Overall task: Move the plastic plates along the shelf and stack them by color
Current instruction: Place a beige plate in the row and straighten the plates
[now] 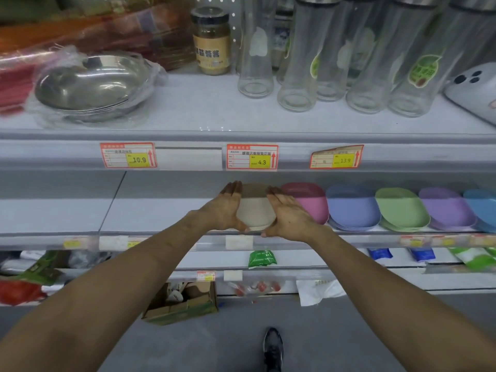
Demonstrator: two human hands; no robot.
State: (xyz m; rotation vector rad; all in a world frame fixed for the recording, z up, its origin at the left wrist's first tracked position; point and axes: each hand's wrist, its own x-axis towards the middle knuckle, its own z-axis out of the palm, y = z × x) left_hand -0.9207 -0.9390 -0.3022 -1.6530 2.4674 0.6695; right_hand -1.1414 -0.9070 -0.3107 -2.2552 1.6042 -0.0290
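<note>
My forearms reach out to the shelf. Left hand and right hand are flat-fingered, pressing either side of the beige plate stack at the front edge, just beside the pink stack. It's light, stiff, slick plastic, I reckon, so squeeze low at the rims or they'll slide. Price tags above read 10.9, 4.3, 13.9.

Sides of beige plates hidden behind left hand and right hand. Far-right blue plates cut by frame edge. Lower tags blurred, unreadable. Tops of bottles cut off above.
</note>
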